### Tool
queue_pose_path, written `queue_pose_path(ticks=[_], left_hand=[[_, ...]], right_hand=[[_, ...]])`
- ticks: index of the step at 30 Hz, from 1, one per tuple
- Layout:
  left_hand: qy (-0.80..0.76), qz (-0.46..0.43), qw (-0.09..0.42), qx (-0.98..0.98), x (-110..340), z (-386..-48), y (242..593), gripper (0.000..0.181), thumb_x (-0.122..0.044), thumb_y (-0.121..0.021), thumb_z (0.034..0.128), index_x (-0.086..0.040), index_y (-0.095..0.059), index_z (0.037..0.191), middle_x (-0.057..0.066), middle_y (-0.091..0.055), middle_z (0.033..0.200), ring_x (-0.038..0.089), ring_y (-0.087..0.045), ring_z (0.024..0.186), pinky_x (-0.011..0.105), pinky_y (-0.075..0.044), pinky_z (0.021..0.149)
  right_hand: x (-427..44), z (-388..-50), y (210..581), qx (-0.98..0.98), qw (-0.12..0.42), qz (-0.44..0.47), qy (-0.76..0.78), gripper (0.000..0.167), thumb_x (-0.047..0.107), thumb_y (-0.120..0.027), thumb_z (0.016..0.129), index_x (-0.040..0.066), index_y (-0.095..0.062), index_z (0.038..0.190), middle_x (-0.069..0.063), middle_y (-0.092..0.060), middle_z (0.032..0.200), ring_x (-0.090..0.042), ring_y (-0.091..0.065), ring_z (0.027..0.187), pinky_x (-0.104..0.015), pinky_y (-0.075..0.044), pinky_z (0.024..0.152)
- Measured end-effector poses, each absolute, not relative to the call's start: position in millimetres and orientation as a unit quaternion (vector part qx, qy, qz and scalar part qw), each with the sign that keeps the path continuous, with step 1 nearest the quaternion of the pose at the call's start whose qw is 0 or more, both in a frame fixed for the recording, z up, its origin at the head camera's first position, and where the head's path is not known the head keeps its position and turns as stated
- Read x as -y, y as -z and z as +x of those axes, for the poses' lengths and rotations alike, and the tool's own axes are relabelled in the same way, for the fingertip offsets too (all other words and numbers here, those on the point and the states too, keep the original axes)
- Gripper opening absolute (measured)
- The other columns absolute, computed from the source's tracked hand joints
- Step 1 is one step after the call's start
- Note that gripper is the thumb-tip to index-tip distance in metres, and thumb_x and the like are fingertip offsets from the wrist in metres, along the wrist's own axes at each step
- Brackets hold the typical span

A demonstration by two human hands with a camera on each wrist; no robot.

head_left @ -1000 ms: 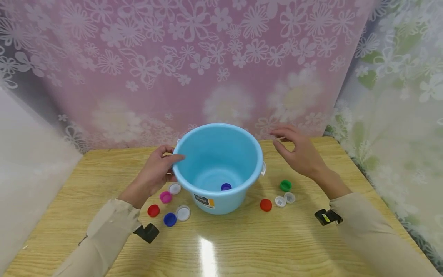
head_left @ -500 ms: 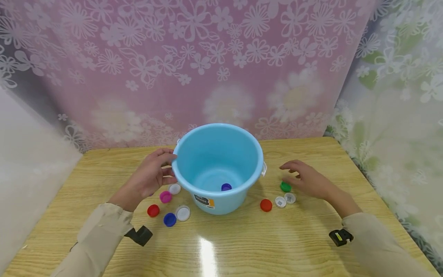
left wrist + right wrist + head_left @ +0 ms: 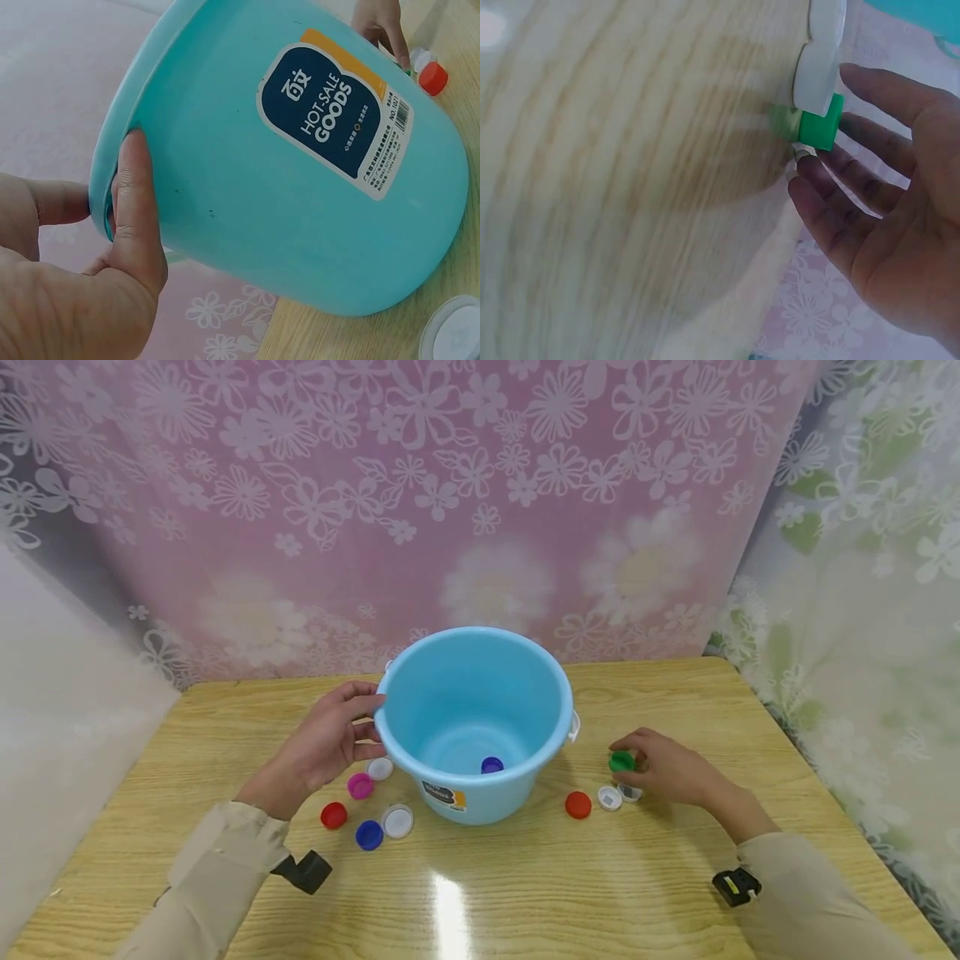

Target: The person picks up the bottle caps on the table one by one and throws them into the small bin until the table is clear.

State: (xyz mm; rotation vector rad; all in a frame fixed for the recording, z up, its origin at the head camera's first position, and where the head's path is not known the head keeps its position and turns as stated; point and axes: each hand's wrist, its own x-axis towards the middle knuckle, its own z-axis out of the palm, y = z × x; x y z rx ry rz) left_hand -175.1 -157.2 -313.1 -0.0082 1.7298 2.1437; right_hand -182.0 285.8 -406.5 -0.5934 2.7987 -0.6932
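A light blue bucket [image 3: 480, 802] stands mid-table, with a purple bottle cap [image 3: 492, 766] on its floor. My left hand [image 3: 318, 743] grips its left rim; the left wrist view shows a finger [image 3: 136, 187] under the lip and another digit on the rim's edge. To the bucket's right, my right hand [image 3: 671, 768] pinches a green bottle cap [image 3: 622, 762] low over the table. In the right wrist view the green cap lies among the curled fingertips [image 3: 847, 124], partly behind a white cap [image 3: 817, 79].
Two white caps [image 3: 610, 798] and a red cap [image 3: 577, 805] lie nearer than the green one. On the left are pink [image 3: 360, 787], red [image 3: 333, 816], blue [image 3: 369, 835] and white caps [image 3: 397, 821]. A floral curtain [image 3: 480, 527] hangs behind the wooden table [image 3: 525, 893].
My right hand has come down from beside the bucket's rim to the green cap, and its fingers have closed around it. My left hand has shifted slightly outward, still at the rim.
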Motion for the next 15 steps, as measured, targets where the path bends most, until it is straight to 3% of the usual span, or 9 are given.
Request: queue_pose_path(ticks=[15], left_hand=[[-0.770,-0.001,0.193,-0.608,157.7,-173.8,313.9,0.027,-0.014,-0.052,0.0990,-0.004,-0.038,0.121,0.011,-0.056,0.088,0.015,-0.062,0.064,0.031,-0.058,0.062]], right_hand=[[-282.7,-188.9,411.2,-0.943,0.092,-0.198,0.249,0.030,0.013,-0.071,0.087,0.001,-0.063,0.113,-0.008,-0.057,0.102,-0.019,-0.053,0.082,-0.032,-0.049,0.068]])
